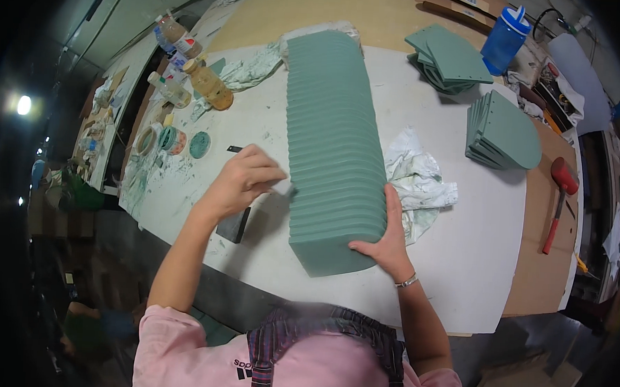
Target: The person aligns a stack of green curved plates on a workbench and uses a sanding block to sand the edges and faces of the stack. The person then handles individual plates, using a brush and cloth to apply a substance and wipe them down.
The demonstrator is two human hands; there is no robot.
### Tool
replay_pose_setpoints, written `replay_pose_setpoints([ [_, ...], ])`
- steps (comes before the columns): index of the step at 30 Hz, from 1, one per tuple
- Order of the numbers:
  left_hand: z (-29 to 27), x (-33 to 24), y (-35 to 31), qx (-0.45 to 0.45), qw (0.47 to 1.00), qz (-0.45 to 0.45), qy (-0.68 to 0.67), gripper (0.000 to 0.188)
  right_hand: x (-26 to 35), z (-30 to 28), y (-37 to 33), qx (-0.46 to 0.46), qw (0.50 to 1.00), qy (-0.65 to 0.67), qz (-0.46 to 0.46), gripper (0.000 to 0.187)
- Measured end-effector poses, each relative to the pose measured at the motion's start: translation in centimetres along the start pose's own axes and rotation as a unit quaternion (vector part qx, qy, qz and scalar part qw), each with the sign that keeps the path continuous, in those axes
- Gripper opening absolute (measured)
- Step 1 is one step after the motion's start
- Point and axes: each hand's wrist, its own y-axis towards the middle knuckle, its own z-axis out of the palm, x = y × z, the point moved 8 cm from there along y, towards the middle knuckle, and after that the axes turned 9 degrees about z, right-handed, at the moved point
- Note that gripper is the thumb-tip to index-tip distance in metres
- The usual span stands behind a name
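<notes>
Bracing the near right end of a long row of green panels [334, 146] on the white table [459, 255], the right hand [385, 242] lies flat and open, while the left hand [245, 180], fingers pinched together, touches the row's left edge.

The green panels [334, 146] look matt and smooth, perhaps painted board. The worktop [461, 221] is matt white, paint-smeared at its left edge. The rag [421, 181] is crumpled, stained cloth.
</notes>
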Motion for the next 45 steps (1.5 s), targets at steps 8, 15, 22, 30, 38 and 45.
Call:
replay_pose_setpoints([
  [8,1.0,-0.8,-2.2,0.018,1.0,-0.006,0.011,0.034,-0.5,-0.4,-0.1,-0.006,1.0,-0.012,0.001,0.136],
  [15,0.9,-3.4,-0.4,-0.055,0.998,0.008,-0.032,0.042,-0.4,0.3,0.1,0.005,1.0,0.021,-0.001,0.137],
  [22,-0.6,-0.2,-3.4,-0.1,0.993,-0.048,0.038,0.039,-0.2,0.2,0.0,-0.002,1.0,0.004,0.001,0.135],
  [30,2.2,0.0,4.5,-0.243,0.961,-0.002,0.134,0.031,-0.6,-0.2,0.1,0.008,0.999,0.025,0.021,0.139],
  [38,2.0,-2.7,7.7,-0.241,0.96,0.043,0.137,0.027,-0.5,-0.4,0.0,0.015,0.999,0.015,0.031,0.14],
  [45,-0.8,4.0,9.8,-0.263,0.959,-0.029,0.104,0.027,-0.1,-0.2,0.2,0.023,0.999,0.003,0.033,0.136],
])
